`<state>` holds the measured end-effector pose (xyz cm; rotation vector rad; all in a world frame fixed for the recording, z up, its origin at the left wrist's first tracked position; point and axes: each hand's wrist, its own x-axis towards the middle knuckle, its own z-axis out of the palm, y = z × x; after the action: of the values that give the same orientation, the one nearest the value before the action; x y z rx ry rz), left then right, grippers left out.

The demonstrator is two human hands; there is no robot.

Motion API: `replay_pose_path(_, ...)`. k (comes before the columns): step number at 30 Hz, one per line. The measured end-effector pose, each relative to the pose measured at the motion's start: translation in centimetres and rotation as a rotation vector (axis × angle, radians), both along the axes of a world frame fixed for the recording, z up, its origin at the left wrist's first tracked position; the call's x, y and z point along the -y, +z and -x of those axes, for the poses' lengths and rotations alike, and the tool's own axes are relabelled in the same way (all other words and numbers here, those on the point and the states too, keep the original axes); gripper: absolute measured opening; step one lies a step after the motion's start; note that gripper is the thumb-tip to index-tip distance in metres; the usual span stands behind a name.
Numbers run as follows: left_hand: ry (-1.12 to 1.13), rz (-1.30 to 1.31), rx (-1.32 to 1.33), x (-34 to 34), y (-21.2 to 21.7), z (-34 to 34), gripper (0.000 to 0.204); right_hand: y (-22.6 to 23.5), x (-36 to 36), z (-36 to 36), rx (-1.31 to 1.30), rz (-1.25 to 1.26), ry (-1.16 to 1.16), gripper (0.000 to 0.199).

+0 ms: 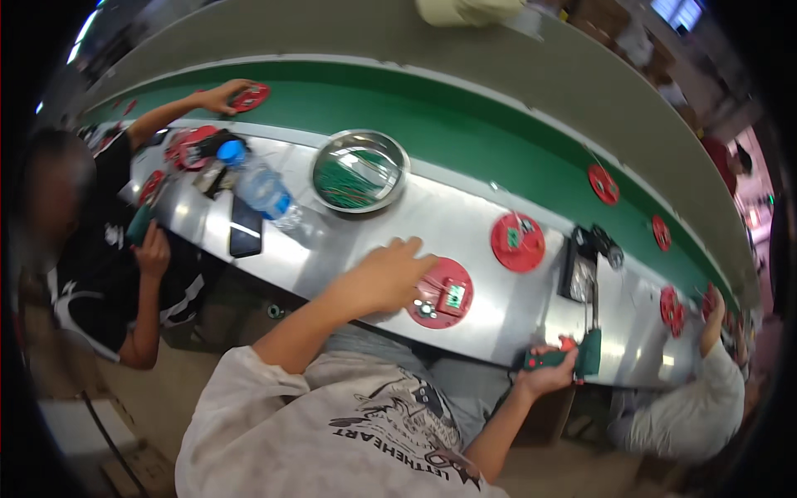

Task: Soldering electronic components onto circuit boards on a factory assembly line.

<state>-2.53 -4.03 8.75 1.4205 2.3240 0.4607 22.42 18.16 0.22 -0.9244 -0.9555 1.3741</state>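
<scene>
On the metal bench in front of me lies a red round plate [459, 314] with a small green circuit board, a red block and thin wires on it. My left hand [383, 275] grips the left edge of this plate; its fingertips are partly hidden. In my right hand [548, 378] is a green cordless screwdriver [589, 355], held at the bench's near edge. Its long thin shaft points away from me, over the bench. Just beyond, to the right of the first plate, sits a second red round plate [516, 259] with a green board.
A steel bowl [401, 187] of green wires stands beyond my left hand, near a water bottle [264, 192] and a phone [246, 228]. A black tray [573, 286] sits at right. More red plates [603, 184] lie on the green belt [465, 153]. Co-workers work at both sides.
</scene>
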Motion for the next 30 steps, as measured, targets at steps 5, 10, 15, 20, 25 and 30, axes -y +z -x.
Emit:
replay_pose_path(5,-0.119,-0.496,-0.169,-0.4,-0.4,-0.2,0.038,-1.7,-0.8,0.3,-0.060,-0.056,0.073,0.035)
replay_pose_path(10,-0.186,-0.480,-0.168,-0.7,-5.9,-0.4,0.024,-1.0,-0.1,0.2,-0.071,-0.021,0.084,0.039)
replay_pose_path(15,-0.191,-0.739,-0.168,-1.4,-6.8,0.3,0.023,-0.9,-0.1,-0.5,0.000,-0.006,0.034,0.045)
replay_pose_path(20,-0.173,-0.755,-0.166,-1.1,-6.4,-0.3,0.018,0.1,0.2,-0.2,0.023,-0.056,0.040,0.042)
replay_pose_path(25,-0.050,-0.786,-0.248,-1.2,-7.3,0.0,0.013,0.7,0.5,0.6,0.016,-0.039,0.057,0.041)
replay_pose_path(30,-0.156,-0.761,-0.140,-1.3,-5.9,2.6,0.012,0.6,0.4,0.5,0.026,-0.041,0.061,0.041)
